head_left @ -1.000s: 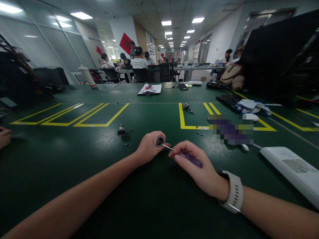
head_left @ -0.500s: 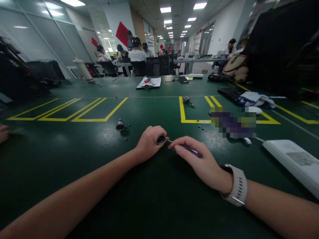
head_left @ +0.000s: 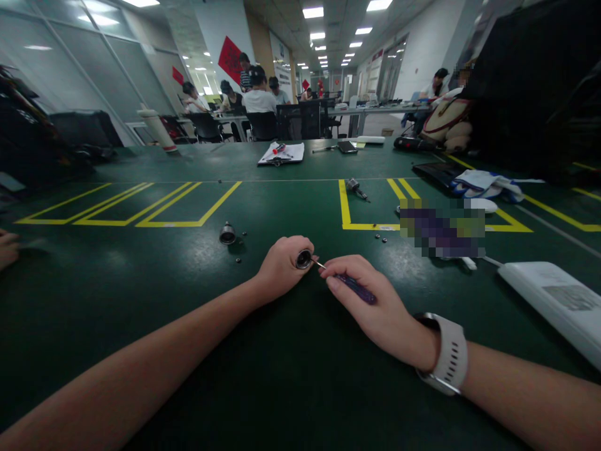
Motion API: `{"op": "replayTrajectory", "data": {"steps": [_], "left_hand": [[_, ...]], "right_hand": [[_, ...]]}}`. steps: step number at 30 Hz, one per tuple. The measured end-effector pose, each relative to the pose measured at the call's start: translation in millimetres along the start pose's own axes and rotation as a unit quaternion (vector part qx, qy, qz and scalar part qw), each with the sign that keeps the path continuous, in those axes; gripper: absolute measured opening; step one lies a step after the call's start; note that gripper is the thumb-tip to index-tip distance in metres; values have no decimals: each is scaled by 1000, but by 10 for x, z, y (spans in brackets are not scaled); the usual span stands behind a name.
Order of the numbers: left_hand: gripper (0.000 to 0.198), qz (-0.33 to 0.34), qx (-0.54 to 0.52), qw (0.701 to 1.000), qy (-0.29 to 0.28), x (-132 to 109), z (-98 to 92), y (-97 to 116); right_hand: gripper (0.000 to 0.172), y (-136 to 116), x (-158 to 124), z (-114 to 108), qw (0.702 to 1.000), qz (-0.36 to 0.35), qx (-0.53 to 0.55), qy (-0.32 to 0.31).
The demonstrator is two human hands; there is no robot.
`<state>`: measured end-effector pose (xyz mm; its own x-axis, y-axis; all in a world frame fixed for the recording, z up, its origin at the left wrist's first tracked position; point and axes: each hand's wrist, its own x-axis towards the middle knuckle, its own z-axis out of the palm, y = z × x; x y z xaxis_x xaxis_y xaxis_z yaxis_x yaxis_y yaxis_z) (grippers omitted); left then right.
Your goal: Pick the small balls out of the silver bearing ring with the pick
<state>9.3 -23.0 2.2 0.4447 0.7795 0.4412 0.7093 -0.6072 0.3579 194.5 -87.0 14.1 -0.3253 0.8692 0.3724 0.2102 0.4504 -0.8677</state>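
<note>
Clamping a small metal cylinder (head_left: 303, 258), the left hand (head_left: 280, 268) rests on the green surface (head_left: 188, 300).
At 4 o'clock the right hand (head_left: 375, 308) pinches a purple screwdriver (head_left: 355, 289), tip at the cylinder's mouth; another part (head_left: 227, 233) lies at 10 o'clock.

Held cylinder (head_left: 303, 259) in left hand (head_left: 282, 266) over table (head_left: 188, 326); screwdriver (head_left: 357, 289) in right hand (head_left: 370, 307) just right, tip at cylinder. Saw metal part (head_left: 227, 233) behind-left of left hand, clipboard (head_left: 282, 153) far behind, flat device (head_left: 554, 300) at right.
</note>
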Motion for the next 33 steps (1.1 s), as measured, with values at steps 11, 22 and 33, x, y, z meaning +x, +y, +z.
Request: {"op": "replayTrajectory", "data": {"steps": [11,22,33], "left_hand": [[10,25,0,999,-41,-5,-35,25],[12,-6,-47,999,-9,0,-23,9],[9,31,31,998,-48,-12,-31,30]], "right_hand": [[17,74,91,-68,966,148,214,9],[17,37,50,-49,979,115,170,8],[18,19,53,-59,989,106,100,-12]]}}
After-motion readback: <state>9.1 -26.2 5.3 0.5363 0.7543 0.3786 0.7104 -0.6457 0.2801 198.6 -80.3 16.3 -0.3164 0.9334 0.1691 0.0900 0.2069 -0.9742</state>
